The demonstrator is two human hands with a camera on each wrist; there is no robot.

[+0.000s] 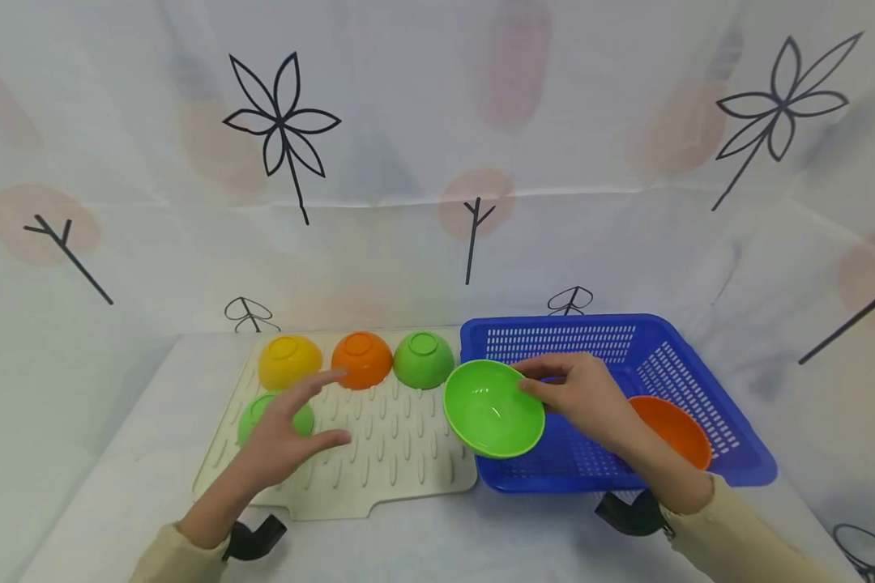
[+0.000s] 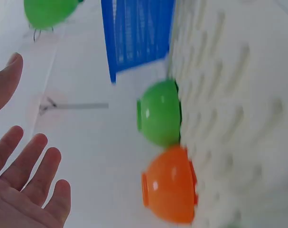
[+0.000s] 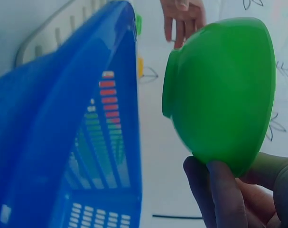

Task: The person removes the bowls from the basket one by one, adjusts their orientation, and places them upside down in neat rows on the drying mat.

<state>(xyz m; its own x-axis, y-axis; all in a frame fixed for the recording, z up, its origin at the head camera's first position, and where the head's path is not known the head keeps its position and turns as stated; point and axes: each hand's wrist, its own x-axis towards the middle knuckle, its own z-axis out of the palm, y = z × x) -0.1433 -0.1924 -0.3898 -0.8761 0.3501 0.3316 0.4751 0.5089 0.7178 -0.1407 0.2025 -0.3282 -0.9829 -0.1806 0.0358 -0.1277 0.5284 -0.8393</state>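
My right hand [image 1: 586, 397] pinches a bright green bowl [image 1: 492, 413] by its right rim, above the left edge of the blue basket [image 1: 729, 405]. In the right wrist view the held bowl [image 3: 224, 95] is tilted on its side, thumb and fingers at its rim. My left hand [image 1: 284, 441] hovers over the cream drying mat [image 1: 379, 465], thumb and fingers spread, holding nothing. Upside down on the mat are a yellow bowl [image 1: 286, 360], an orange bowl [image 1: 362, 359], a green bowl [image 1: 424, 359] and another green bowl [image 1: 302, 417] partly hidden behind the left hand.
Inside the basket on its right side lies another orange bowl [image 1: 671, 429], partly behind my right forearm. The basket stands against the mat's right end. A white patterned cloth [image 1: 408, 267] hangs behind the white-covered table [image 1: 138, 453].
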